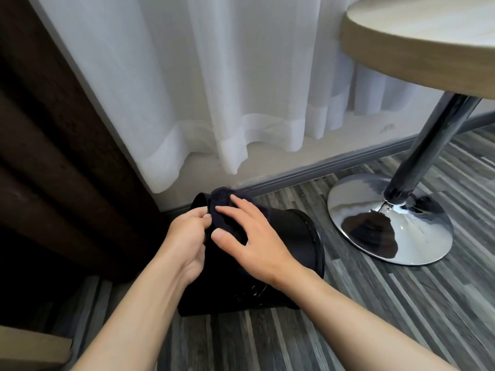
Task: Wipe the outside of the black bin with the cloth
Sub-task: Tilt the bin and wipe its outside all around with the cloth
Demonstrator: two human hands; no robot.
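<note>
You're tipping the bin [289,236] over on the floor [375,303] by the curtain [214,89]. Your left hand [187,245] is pinching its rim, and your right hand [251,236] is pressing the cloth [225,207] flat, fingers spread.

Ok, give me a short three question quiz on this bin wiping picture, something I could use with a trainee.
1. True or false: the black bin stands upright on the floor.
2. Which hand presses the dark cloth against the bin: the left hand or the right hand?
3. Multiple choice: what stands to the right of the bin? A) a chrome table base B) a chair C) a bucket

Key:
1. False. It is tipped over on its side.
2. The right hand, fingers spread flat on the cloth; the left hand grips the bin's rim.
3. A
</note>
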